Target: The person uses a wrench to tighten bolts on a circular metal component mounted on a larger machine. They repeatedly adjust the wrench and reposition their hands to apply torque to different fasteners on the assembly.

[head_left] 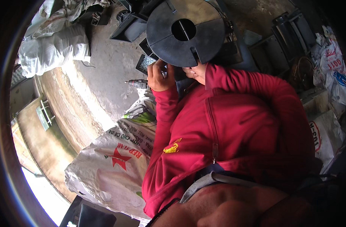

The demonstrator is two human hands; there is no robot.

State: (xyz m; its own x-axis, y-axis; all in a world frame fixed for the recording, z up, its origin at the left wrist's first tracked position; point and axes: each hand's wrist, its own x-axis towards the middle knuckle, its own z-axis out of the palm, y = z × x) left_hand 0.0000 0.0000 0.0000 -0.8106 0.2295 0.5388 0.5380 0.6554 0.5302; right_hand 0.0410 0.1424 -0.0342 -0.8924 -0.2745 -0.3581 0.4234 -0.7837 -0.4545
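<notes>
A large round dark disc (157,28) with a central hole and slots cut in from its rim is in front of me at the top. My left hand (160,76) is at the disc's near left edge, fingers curled in, and what they pinch is too small to make out. Close beside it, under the near rim by a slot, is my right hand (197,72). Its fingers are bent and partly covered by the disc and my sleeve, so what they hold is hidden.
Left of my left hand lies a power screwdriver (138,84), below a small tray of shiny metal pieces (145,63). Dark bins (132,29) stand behind. A big white sack (105,166) leans at my left; other sacks (329,68) and dark boxes (269,55) are at right.
</notes>
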